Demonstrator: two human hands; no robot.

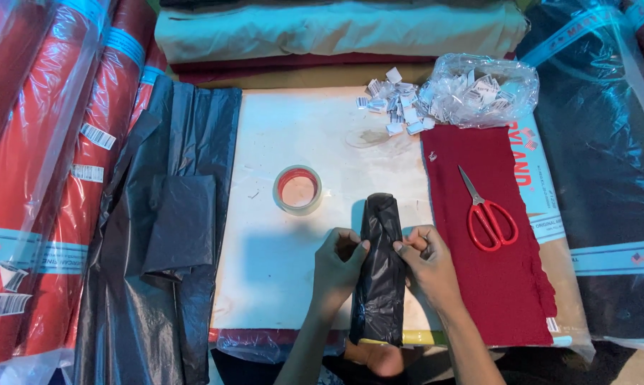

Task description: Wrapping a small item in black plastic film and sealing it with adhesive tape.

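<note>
A narrow bundle wrapped in black plastic (380, 271) lies lengthwise on a white board (286, 242). My left hand (338, 265) presses against its left side, fingers curled onto the wrap. My right hand (426, 262) holds the right side, fingertips pinching the plastic near the bundle's middle. A roll of clear tape (297, 190) sits on the board just beyond my left hand. Red-handled scissors (487, 214) lie on a dark red cloth (494, 249) to the right of my right hand.
Black plastic sheets (166, 235) are piled left of the board. Red fabric rolls in clear wrap (44, 178) lean at far left. A clear bag of small white tags (482, 89) and loose tags (397, 103) sit at the back. Folded cloth bolts (336, 32) lie behind; a dark wrapped roll (607, 164) lies at right.
</note>
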